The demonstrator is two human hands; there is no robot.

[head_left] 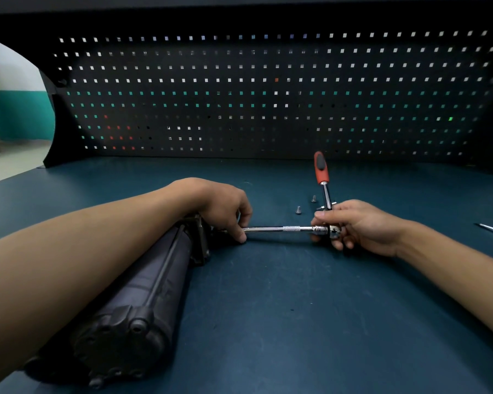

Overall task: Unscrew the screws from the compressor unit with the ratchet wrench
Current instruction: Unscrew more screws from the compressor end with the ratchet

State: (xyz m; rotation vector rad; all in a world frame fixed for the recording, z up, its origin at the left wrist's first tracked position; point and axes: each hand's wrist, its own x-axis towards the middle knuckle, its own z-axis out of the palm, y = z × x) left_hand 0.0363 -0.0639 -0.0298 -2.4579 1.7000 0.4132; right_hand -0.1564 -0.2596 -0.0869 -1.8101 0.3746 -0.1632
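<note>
Blue bench; my left hand pinches the extension bar by the compressor unit; my right hand grips the ratchet wrench head; screws just beyond.

Dim, wide-angle view bowed at the edges; daylight pricks through the pegboard, slightly soft.

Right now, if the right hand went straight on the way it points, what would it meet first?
Likely the left hand, pinching the far end of the bar the right hand holds; nothing else shows between them.
</note>
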